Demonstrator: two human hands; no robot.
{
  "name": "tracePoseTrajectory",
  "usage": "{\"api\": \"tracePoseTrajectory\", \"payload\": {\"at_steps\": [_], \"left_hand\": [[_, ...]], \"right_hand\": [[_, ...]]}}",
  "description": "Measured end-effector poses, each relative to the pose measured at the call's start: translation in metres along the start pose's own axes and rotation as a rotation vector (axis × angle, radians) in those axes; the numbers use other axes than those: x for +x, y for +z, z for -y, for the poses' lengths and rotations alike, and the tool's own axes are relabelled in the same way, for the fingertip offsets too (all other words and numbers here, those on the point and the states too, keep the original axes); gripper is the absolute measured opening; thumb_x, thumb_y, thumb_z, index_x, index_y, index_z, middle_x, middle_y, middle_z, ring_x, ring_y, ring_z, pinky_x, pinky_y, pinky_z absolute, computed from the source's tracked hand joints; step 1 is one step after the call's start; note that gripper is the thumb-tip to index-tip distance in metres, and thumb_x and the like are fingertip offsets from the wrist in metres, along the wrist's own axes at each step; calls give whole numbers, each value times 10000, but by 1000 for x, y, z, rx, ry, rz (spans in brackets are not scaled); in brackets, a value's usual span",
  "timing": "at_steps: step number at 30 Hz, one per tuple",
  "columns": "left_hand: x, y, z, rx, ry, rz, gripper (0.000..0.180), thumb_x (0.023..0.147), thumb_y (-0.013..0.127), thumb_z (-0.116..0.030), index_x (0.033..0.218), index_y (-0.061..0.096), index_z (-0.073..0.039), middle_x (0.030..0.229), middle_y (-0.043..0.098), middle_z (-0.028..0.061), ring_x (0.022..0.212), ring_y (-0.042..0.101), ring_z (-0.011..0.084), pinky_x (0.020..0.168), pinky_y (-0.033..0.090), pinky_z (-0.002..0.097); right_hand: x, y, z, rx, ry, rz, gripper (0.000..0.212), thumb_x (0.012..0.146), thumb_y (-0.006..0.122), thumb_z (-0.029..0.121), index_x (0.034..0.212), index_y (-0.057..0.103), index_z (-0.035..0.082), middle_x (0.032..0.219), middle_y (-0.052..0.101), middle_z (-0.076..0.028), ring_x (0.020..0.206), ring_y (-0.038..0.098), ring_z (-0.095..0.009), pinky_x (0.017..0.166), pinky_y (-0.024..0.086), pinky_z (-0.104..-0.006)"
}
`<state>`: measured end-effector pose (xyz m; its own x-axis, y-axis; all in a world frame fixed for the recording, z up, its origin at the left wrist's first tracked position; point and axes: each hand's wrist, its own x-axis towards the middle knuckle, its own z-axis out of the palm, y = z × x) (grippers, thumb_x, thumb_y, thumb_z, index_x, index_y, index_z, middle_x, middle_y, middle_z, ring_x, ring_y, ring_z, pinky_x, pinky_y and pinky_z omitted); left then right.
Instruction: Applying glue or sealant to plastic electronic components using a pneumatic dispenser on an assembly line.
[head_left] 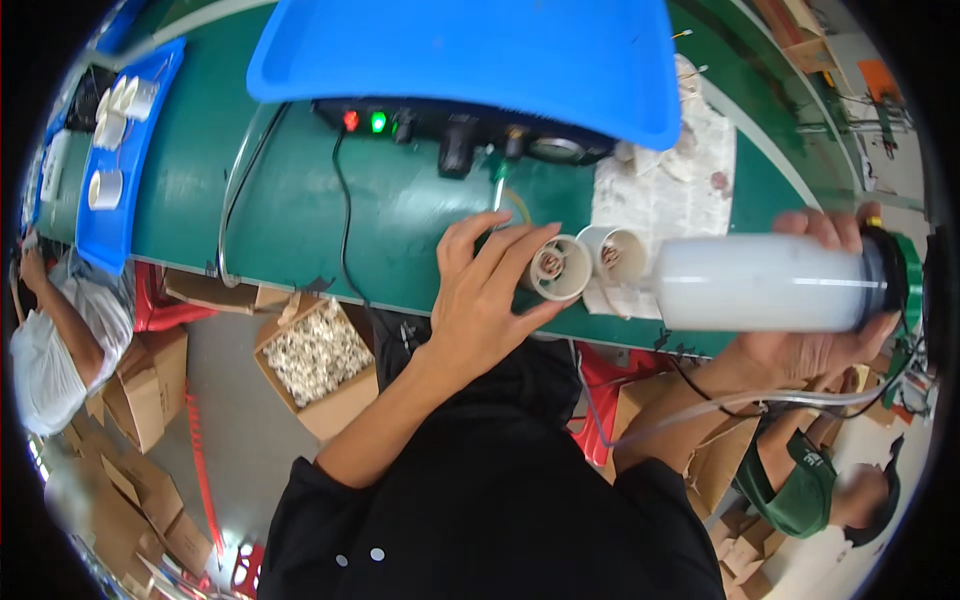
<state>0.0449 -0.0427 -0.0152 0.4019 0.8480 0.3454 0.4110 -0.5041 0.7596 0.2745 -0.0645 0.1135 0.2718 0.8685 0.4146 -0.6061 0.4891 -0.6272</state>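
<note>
My left hand [475, 300] pinches a small white round cup-like part [572, 285] between thumb and fingers at the near edge of the green table. Copper-coloured bits show inside its open top. Touching or close beside it on the right stands a second white cup-like part [594, 240], also with copper-coloured pieces inside. In my right hand [815, 350] lies a large translucent dispensing syringe [750, 283], held sideways and filled with something whitish. Its narrow end points left, at the second cup's edge. A clear hose [740, 403] runs near my right forearm.
A blue tray [470, 50] rests on a black control box [420, 130] with knobs, a gauge and lit lamps. Stained paper [715, 190] covers the table at right. Another blue tray [107, 225] holds several white cups. Cartons [345, 405] stand below; co-workers [800, 480] sit either side.
</note>
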Motion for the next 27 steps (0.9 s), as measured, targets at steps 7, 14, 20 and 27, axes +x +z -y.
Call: {"api": "tracePoseTrajectory", "payload": {"at_steps": [7,14,20,27], "left_hand": [[-1,3,3,-10,4,-29,645,578,855,-213,1179,637,-124,1152,602,19,1200,444,273,1026,325,431],[-3,4,5,7,15,-62,668,549,857,-208,1175,637,-135,1155,599,11,1205,437,280,1047,306,483],[-4,6,6,3,17,-73,684,533,861,-215,1175,638,-137,1147,602,9,1198,445,280,1046,308,481],[-5,6,6,10,28,-81,687,533,859,-216,1178,637,-135,1143,603,13,1185,457,284,1042,314,488]], "right_hand": [[-5,2,-43,-290,30,49,857,784,642,549,1404,345,37,1036,531,-136,898,532,-281,848,436,-474],[-8,-5,-50,-284,16,23,826,761,631,588,1360,423,60,1008,529,-136,904,533,-285,845,449,-478],[-8,-7,-53,-298,27,68,771,763,611,611,1310,490,81,1000,530,-137,916,536,-291,857,450,-487],[-9,-8,-49,-347,38,45,699,769,604,617,1234,536,100,1024,521,-126,922,542,-292,848,456,-477]]}}
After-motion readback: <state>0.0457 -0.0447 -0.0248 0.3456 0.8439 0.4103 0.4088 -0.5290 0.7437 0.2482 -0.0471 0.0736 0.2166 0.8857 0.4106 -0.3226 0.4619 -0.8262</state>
